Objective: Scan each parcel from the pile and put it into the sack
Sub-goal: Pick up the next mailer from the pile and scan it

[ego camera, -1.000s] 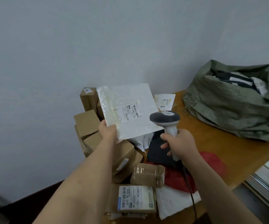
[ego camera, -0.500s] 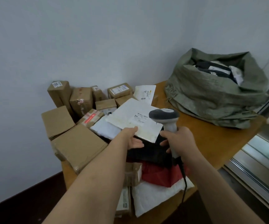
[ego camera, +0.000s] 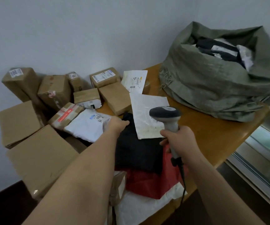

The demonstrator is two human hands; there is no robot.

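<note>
**Parcel Scanning Station: Hand and Parcel Positions**

The right hand [ego camera: 179, 138] grips the handle of the barcode scanner [ego camera: 167, 116], fingers curled round it, scanner head upright. The left hand [ego camera: 116, 125] reaches onto the white poly mailer [ego camera: 86, 125] in the pile; whether its fingers grasp the mailer cannot be determined. A flat white envelope [ego camera: 147, 114] lies on the black parcel [ego camera: 135, 148], just beside the scanner. The green sack [ego camera: 212, 88] sits open at the far right of the wooden table [ego camera: 220, 135], parcels inside.

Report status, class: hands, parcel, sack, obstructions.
Right hand grips scanner. Left hand reaching onto white parcel, grip unclear. Sack open, part-filled. Nothing in the way.
</note>
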